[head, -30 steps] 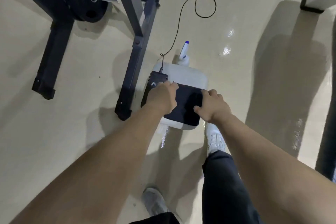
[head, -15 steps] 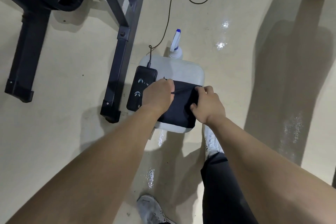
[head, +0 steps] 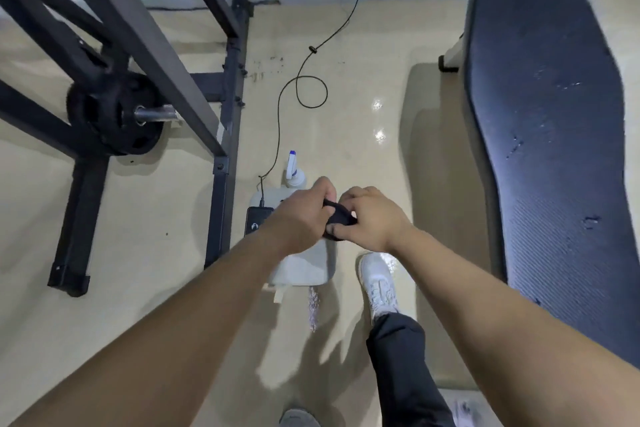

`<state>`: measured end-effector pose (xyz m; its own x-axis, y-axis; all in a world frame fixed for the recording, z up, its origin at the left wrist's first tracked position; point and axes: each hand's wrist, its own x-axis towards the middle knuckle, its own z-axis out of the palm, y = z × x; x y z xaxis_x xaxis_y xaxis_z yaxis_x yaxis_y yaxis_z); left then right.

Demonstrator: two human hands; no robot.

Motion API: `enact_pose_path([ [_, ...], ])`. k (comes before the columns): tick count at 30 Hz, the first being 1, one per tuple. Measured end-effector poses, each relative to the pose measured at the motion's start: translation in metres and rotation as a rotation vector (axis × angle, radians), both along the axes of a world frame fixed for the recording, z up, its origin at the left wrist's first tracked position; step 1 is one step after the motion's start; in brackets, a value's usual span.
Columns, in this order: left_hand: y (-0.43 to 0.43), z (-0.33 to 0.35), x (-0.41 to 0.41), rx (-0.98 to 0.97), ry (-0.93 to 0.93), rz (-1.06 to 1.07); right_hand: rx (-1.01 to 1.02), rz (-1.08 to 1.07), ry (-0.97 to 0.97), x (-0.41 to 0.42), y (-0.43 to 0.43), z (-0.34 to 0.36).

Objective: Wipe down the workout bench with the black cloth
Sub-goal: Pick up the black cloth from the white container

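Note:
The black cloth [head: 338, 222] is bunched up between both hands, lifted above the white stool [head: 304, 267]. My left hand [head: 304, 215] grips its left side and my right hand [head: 372, 218] grips its right side; most of the cloth is hidden by my fingers. The workout bench [head: 554, 149], a long dark padded pad with scuffs, lies to the right of my hands, running from near to far. Neither hand touches it.
A black phone [head: 255, 220] on a charging cable [head: 304, 80] rests on the stool's left edge. A spray bottle [head: 293, 170] stands behind the stool. A dark steel rack [head: 221, 166] with a weight plate [head: 110, 114] fills the left. My white shoe [head: 379, 282] is by the stool.
Both hands have lifted the cloth off the stool and gathered it into a bunch. The view has tilted up, bringing the workout bench and the wall into sight.

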<state>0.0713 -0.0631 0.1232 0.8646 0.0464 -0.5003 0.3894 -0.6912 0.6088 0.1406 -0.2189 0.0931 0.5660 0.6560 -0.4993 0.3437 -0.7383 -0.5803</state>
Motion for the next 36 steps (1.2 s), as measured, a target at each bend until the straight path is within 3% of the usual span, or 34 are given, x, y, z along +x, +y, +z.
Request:
enact_pose_path([
  [4, -0.022, 0.065, 0.048, 0.050, -0.069, -0.059, 0.074, -0.146, 0.118, 0.027, -0.027, 0.072],
  [9, -0.066, 0.129, 0.116, 0.090, -0.227, -0.063, 0.332, -0.462, 0.411, 0.064, -0.094, 0.132],
  [14, -0.114, 0.162, 0.200, 0.137, -0.295, -0.086, 0.332, -0.633, 0.387, 0.114, -0.178, 0.136],
  [17, -0.149, 0.166, 0.258, 0.140, -0.295, -0.135, 0.270, -0.710, 0.329, 0.162, -0.222, 0.139],
  [21, -0.183, 0.161, 0.340, 0.176, -0.295, -0.092, 0.083, -0.709, 0.087, 0.242, -0.270, 0.142],
  [28, -0.222, 0.167, 0.472, 0.079, -0.482, -0.025, 0.146, -0.824, -0.297, 0.378, -0.324, 0.165],
  [31, -0.235, 0.146, 0.498, 0.011, -0.474, -0.035, 0.039, -0.850, -0.339, 0.399, -0.334, 0.151],
  [36, -0.236, 0.051, 0.498, 0.049, -0.318, -0.149, -0.213, -0.783, -0.310, 0.390, -0.342, 0.079],
])
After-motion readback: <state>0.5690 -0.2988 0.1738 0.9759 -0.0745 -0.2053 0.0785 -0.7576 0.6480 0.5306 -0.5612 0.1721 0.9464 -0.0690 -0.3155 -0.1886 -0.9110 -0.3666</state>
